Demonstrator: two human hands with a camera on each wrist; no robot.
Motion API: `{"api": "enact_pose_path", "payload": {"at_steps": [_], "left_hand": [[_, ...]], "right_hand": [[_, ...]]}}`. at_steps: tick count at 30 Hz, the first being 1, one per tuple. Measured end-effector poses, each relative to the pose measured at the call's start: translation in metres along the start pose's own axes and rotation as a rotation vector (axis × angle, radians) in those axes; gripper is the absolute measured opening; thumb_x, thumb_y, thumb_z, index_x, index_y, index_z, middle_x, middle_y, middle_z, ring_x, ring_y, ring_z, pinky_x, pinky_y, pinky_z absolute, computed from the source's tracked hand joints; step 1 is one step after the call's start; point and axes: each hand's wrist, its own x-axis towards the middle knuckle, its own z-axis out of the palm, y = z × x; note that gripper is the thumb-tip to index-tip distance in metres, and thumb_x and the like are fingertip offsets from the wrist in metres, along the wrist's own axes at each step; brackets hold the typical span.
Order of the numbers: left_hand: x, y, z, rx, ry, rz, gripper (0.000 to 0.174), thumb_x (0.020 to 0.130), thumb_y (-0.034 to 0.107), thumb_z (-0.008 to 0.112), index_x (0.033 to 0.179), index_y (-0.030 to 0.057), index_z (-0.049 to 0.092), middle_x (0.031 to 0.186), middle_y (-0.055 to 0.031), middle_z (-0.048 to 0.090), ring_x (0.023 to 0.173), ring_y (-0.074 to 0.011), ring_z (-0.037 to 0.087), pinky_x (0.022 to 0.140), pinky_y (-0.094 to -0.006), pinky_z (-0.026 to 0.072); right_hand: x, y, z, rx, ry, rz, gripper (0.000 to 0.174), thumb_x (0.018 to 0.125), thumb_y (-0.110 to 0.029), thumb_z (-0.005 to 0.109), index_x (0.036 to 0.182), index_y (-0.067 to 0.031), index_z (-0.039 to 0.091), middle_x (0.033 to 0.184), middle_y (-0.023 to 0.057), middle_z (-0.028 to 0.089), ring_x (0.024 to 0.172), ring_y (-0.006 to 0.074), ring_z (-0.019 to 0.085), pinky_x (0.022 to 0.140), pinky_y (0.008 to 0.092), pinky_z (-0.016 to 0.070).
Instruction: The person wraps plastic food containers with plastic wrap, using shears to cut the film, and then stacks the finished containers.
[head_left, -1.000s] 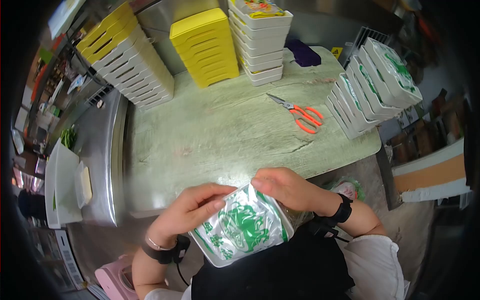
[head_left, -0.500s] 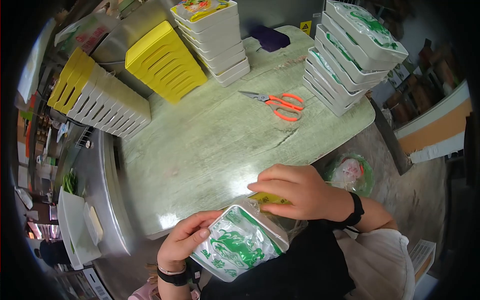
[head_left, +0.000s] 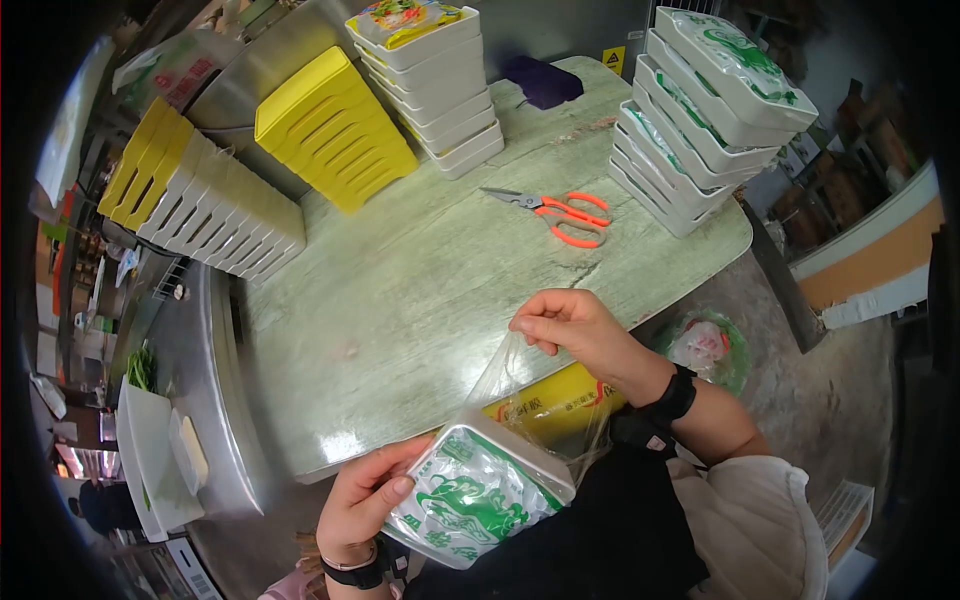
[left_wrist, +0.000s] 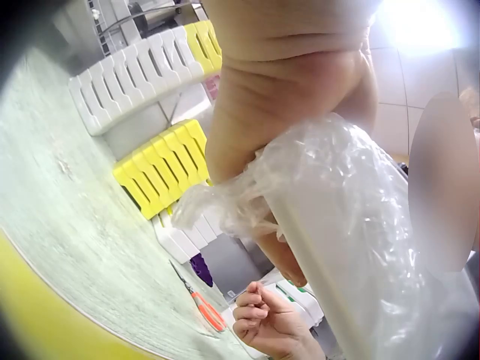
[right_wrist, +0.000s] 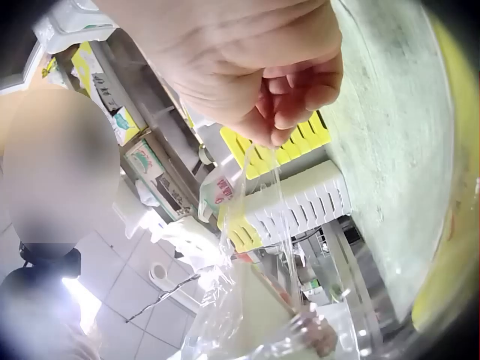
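Observation:
A white tray [head_left: 545,458] holding a green-and-white printed pack [head_left: 470,500] is tilted near the person's front. The left hand [head_left: 365,497] grips its left edge, thumb on the pack's side. Clear film [head_left: 495,375] stretches from the tray up to the right hand [head_left: 580,335], whose thumb and fingers pinch it above the table. In the right wrist view the film [right_wrist: 259,176] hangs from the right hand's fingertips [right_wrist: 277,135]. Behind the tray lies a yellow film roll [head_left: 555,400] with red and black print. Crumpled film [left_wrist: 337,172] covers the tray's underside in the left wrist view.
Orange-handled scissors [head_left: 560,212] lie on the green table [head_left: 400,300]. Stacks of white trays [head_left: 225,215], yellow trays [head_left: 335,130] and more white trays [head_left: 430,90] stand at the back. Filled trays [head_left: 700,130] are stacked at the right, near a purple cloth [head_left: 543,82].
The right hand has left the tray and moved up, drawing the film out. The yellow roll has come into fuller view. The left hand still holds the tray; the head view has shifted.

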Motion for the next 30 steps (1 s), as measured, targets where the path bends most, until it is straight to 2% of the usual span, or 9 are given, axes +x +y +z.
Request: {"api": "enact_pose_path", "payload": {"at_steps": [5,8,11,14,20,21,23,25,30], "left_hand": [[-0.003,-0.002,-0.001,-0.020,0.041,-0.011,0.043,0.095,0.013,0.057,0.132,-0.0079,0.050,0.124,-0.0158,0.062,0.113,-0.0195,0.059,0.098,-0.0311,0.0437],[-0.003,-0.002,-0.001,-0.025,0.038,-0.013,0.043,0.095,0.013,0.057,0.132,-0.0078,0.050,0.124,-0.0157,0.061,0.113,-0.0194,0.059,0.098,-0.0310,0.0435],[-0.001,0.000,-0.001,-0.015,0.031,-0.019,0.043,0.095,0.013,0.057,0.132,-0.0075,0.050,0.124,-0.0156,0.061,0.113,-0.0191,0.059,0.098,-0.0309,0.0435],[-0.001,0.000,0.001,-0.030,0.033,-0.024,0.043,0.095,0.012,0.056,0.133,-0.0074,0.050,0.124,-0.0152,0.061,0.113,-0.0187,0.059,0.098,-0.0307,0.0438],[-0.002,-0.003,0.001,-0.027,0.101,0.001,0.043,0.095,0.012,0.056,0.133,-0.0074,0.050,0.124,-0.0148,0.062,0.111,-0.0183,0.059,0.097,-0.0302,0.0446],[-0.002,-0.003,0.001,-0.019,0.106,-0.013,0.042,0.095,0.011,0.056,0.133,-0.0073,0.050,0.124,-0.0148,0.062,0.111,-0.0183,0.059,0.097,-0.0302,0.0447],[-0.001,-0.003,0.001,0.003,0.104,-0.010,0.042,0.096,0.011,0.056,0.133,-0.0072,0.050,0.123,-0.0148,0.062,0.111,-0.0181,0.059,0.097,-0.0302,0.0446],[-0.001,-0.002,0.001,0.009,0.101,-0.007,0.041,0.096,0.011,0.056,0.133,-0.0072,0.050,0.123,-0.0147,0.062,0.111,-0.0179,0.059,0.097,-0.0301,0.0446],[-0.002,0.000,0.003,-0.002,0.107,-0.001,0.041,0.096,0.011,0.056,0.133,-0.0075,0.050,0.123,-0.0146,0.062,0.111,-0.0175,0.059,0.097,-0.0296,0.0445]], "right_hand": [[-0.015,-0.020,0.004,-0.002,-0.005,0.018,0.025,0.096,-0.025,0.056,0.096,-0.0017,0.066,0.081,-0.0001,0.060,0.070,0.0058,0.052,0.067,0.0212,0.0431],[-0.023,-0.005,-0.008,0.047,-0.174,0.161,0.034,0.097,-0.035,0.055,0.095,-0.0030,0.066,0.081,0.0001,0.062,0.072,0.0055,0.053,0.066,0.0214,0.0442],[-0.036,-0.029,0.019,-0.079,-0.332,0.187,0.029,0.096,-0.031,0.058,0.095,-0.0031,0.065,0.080,0.0001,0.061,0.069,0.0057,0.052,0.065,0.0203,0.0433],[-0.036,-0.032,0.036,-0.010,-0.334,0.033,0.020,0.095,-0.023,0.060,0.093,-0.0037,0.065,0.075,-0.0019,0.057,0.065,0.0047,0.049,0.062,0.0197,0.0413],[-0.030,-0.037,0.021,0.100,-0.087,0.078,0.012,0.095,-0.018,0.060,0.097,-0.0057,0.059,0.073,-0.0043,0.051,0.063,0.0037,0.047,0.058,0.0195,0.0387],[-0.032,-0.040,0.026,0.046,-0.084,0.047,0.011,0.097,-0.017,0.057,0.098,-0.0059,0.057,0.078,-0.0011,0.057,0.066,0.0065,0.051,0.062,0.0214,0.0422],[-0.021,-0.029,0.025,-0.439,0.081,-0.512,0.012,0.099,-0.017,0.053,0.099,-0.0056,0.055,0.083,0.0015,0.060,0.069,0.0087,0.054,0.065,0.0239,0.0449],[-0.016,-0.026,0.030,-0.536,0.113,-0.694,0.012,0.100,-0.017,0.049,0.100,-0.0055,0.054,0.087,0.0039,0.063,0.072,0.0105,0.056,0.069,0.0259,0.0469],[-0.021,-0.036,0.050,0.089,-0.083,-0.031,0.014,0.103,-0.018,0.041,0.101,-0.0051,0.047,0.091,0.0072,0.062,0.074,0.0106,0.057,0.069,0.0248,0.0459]]}}
